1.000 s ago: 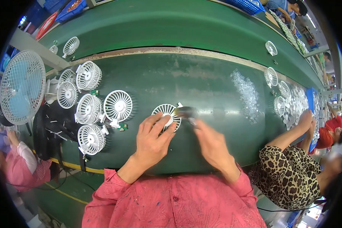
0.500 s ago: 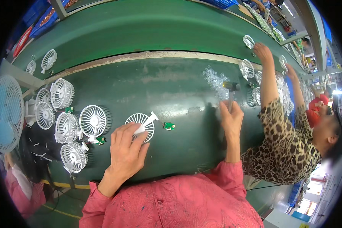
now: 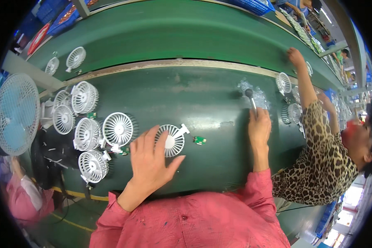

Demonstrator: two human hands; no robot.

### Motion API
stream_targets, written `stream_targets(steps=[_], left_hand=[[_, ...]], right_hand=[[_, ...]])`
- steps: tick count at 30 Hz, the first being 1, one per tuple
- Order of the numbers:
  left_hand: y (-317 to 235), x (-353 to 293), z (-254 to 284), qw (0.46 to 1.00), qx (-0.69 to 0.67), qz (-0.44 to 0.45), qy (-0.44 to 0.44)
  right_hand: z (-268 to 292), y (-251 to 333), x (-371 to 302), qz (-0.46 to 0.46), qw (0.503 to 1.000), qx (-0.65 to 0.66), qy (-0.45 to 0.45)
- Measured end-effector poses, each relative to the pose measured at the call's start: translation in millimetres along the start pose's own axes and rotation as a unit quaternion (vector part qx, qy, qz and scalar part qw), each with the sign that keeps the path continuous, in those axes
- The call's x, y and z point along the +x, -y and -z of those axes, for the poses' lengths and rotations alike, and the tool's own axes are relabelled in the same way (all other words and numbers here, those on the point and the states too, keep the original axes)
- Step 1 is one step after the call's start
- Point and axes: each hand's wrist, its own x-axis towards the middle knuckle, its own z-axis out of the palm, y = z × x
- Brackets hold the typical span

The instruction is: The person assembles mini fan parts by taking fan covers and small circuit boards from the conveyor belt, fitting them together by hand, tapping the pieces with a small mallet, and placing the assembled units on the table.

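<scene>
A round white fan cage (image 3: 178,144) with a short stub lies on the green bench in front of me. My left hand (image 3: 151,159) is open, its thumb and fingers spread at the cage's left edge; whether a fingertip touches it I cannot tell. A small green circuit board (image 3: 199,140) rests just right of the cage. In my right hand (image 3: 260,129) is a small hammer (image 3: 253,100), gripped by its handle with the dark head pointing away from me. Behind the head lies a loose pile of clear plastic bits (image 3: 260,98).
Several white fan cages (image 3: 118,129) stand at the left, beside a larger white fan (image 3: 16,113) with blue blades. A green conveyor belt (image 3: 173,33) runs beyond the bench's ledge. At the right, a co-worker's arm (image 3: 308,89) reaches past more cages (image 3: 283,83).
My left hand's fingers have spread apart, uncovering more of the cage's centre. The hammer has turned and shifted left relative to the plastic pile. The whole view has shifted slightly.
</scene>
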Motion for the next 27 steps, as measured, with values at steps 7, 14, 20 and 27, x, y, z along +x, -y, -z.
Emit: stream_targets(steps=[7, 14, 20, 27], left_hand=[[3, -2, -9, 0.999, 0.016, 0.038, 0.018], [3, 0, -4, 0.994, -0.1, 0.031, -0.004], [-2, -2, 2, 0.986, -0.166, -0.001, 0.0], [-6, -2, 5, 0.978, -0.205, -0.037, -0.007]], right_hand=[[25, 31, -3, -0.061, 0.976, 0.193, 0.075], [57, 79, -15, -0.235, 0.673, 0.633, 0.301], [29, 88, -32, -0.275, 0.483, 0.708, 0.435], [6, 97, -45, -0.306, 0.427, 0.716, 0.46]])
